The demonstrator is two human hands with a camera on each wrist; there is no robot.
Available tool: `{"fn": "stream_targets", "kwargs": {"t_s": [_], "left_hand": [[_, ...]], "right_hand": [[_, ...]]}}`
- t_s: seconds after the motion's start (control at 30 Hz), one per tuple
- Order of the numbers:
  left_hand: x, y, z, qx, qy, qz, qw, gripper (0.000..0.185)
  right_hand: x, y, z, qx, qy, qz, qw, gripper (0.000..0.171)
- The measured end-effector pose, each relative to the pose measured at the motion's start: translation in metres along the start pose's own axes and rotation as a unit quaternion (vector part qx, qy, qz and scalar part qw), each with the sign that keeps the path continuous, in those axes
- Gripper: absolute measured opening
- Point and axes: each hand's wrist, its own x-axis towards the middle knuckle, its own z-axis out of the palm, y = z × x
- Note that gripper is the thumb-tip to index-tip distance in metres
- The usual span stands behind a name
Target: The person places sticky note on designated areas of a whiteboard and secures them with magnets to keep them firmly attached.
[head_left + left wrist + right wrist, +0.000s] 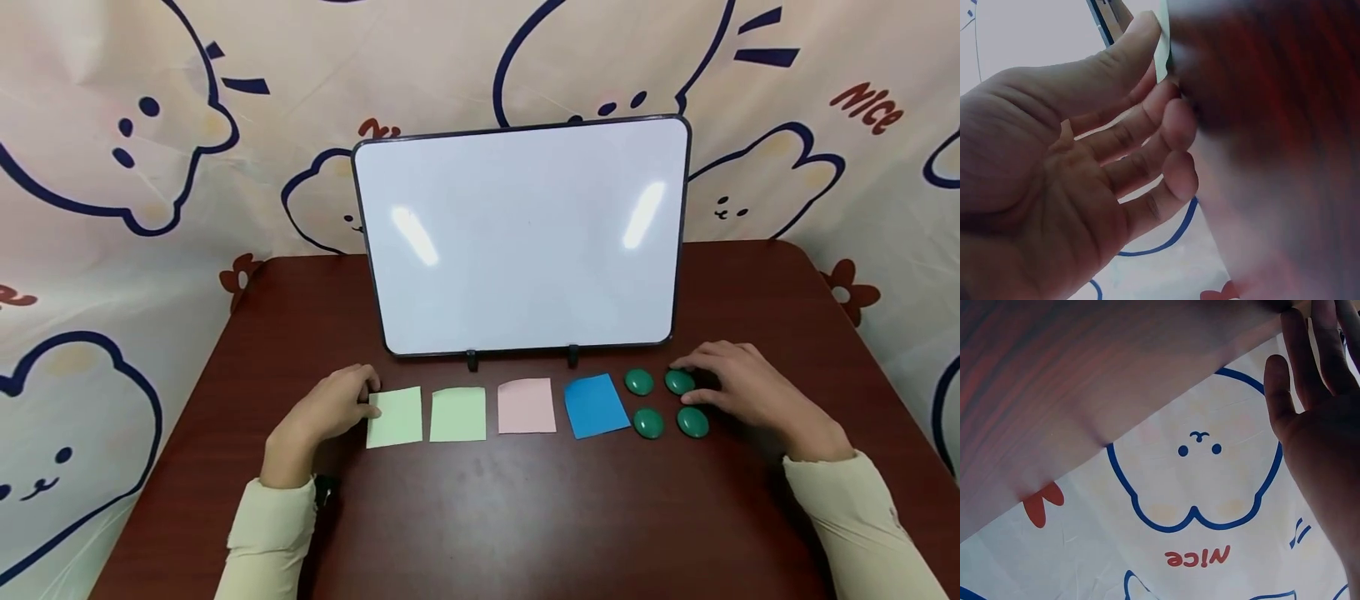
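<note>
Hands: the left (324,406) pinches the leftmost green note (399,418); the right (738,385) seemingly pinches the upper-right green disc (678,382).

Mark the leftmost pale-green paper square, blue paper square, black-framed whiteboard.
Leftmost pale-green paper square (397,417): head view, middle of its face.
Blue paper square (597,406): head view, middle of its face.
Black-framed whiteboard (524,240): head view, middle of its panel.
</note>
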Motion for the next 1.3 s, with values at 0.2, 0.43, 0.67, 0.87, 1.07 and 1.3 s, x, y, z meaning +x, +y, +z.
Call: {"fn": "stream_targets", "kwargs": {"t_s": [0.2, 0.43, 0.67, 0.87, 1.07, 1.3], "left_hand": [[-0.0003, -0.0007, 0.0034, -0.005, 0.001, 0.001, 1.0, 0.021], [0.0019, -0.0001, 0.0038, 0.004, 0.032, 0.018, 0.9993, 0.019], [0.0049, -0.0003, 0.0044, 0.011, 0.065, 0.044, 0.9969, 0.013], [0.0047, -0.0007, 0.0041, 0.021, 0.118, 0.064, 0.9908, 0.011], [0.0059, 0.0007, 0.0062, 0.053, 0.191, 0.095, 0.9756, 0.007], [0.0088, 0.0047, 0.0095, 0.072, 0.285, 0.16, 0.9425, 0.006]], "right_hand": [[-0.004, -0.0001, 0.0009, 0.002, -0.005, -0.006, 1.0, 0.038], [-0.0051, 0.0019, -0.0008, 0.017, 0.005, -0.003, 1.0, 0.038], [-0.0052, 0.0018, -0.0052, 0.03, 0.002, 0.0, 1.0, 0.039], [-0.0023, 0.0022, -0.0057, 0.042, 0.003, 0.008, 0.999, 0.04], [-0.002, 0.002, -0.0059, 0.063, 0.006, 0.017, 0.998, 0.041], [-0.004, -0.0015, -0.0056, 0.073, 0.012, 0.012, 0.997, 0.04]]}}
